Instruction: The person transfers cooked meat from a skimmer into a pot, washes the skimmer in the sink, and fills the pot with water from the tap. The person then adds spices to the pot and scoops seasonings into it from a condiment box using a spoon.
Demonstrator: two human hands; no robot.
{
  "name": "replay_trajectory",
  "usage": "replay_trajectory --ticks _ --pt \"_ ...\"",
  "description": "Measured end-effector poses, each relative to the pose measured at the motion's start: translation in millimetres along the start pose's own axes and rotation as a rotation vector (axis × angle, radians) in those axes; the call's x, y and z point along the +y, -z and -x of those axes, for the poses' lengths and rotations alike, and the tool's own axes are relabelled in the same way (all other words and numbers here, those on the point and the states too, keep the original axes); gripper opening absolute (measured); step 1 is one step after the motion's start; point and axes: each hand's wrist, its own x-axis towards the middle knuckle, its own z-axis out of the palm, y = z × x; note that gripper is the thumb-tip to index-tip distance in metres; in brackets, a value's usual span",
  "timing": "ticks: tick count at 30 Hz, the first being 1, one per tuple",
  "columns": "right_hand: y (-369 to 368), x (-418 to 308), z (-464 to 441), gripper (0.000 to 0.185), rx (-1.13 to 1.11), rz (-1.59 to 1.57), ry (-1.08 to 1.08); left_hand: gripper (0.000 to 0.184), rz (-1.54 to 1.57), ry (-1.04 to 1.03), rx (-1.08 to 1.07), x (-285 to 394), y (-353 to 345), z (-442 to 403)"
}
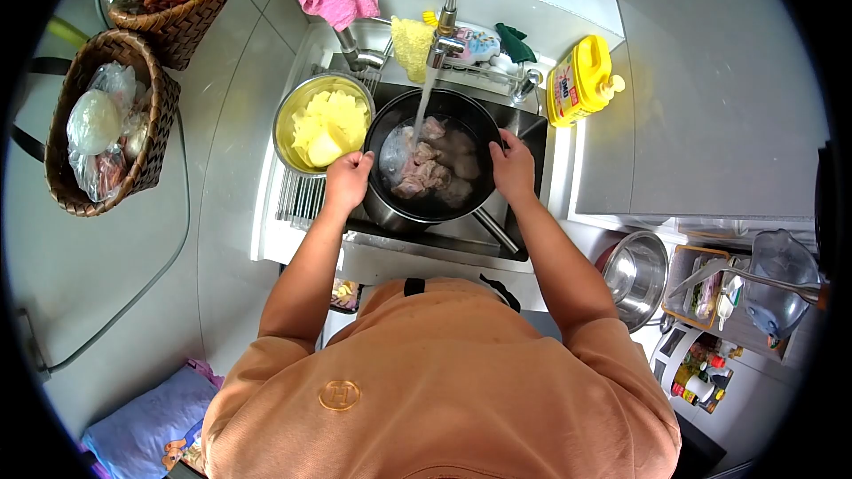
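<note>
My left hand (349,181), right hand (514,165): fingers pinching opposite sides of black pot (383,209) rim (meat (426,174) inside, under running water (426,99)); best held level, stream aimed centrally.

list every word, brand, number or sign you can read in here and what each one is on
"H", inside an oval ring: emblem on the orange shirt.
"MO", after a first letter too unclear to be sure of: yellow bottle; its smaller print is too blurred to read.
Small bottles and packs at lower right: colourful, but any print is too small to read.
Numbers: none readable.
</note>
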Motion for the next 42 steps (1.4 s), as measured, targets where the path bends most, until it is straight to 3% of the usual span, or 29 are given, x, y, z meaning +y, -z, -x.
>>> replay_trajectory --ticks 42 --pt "0.0 -1.7 -1.0 0.032 0.001 -0.006 0.012 0.039 -0.009 -0.008 0.003 2.4 0.0 1.5"
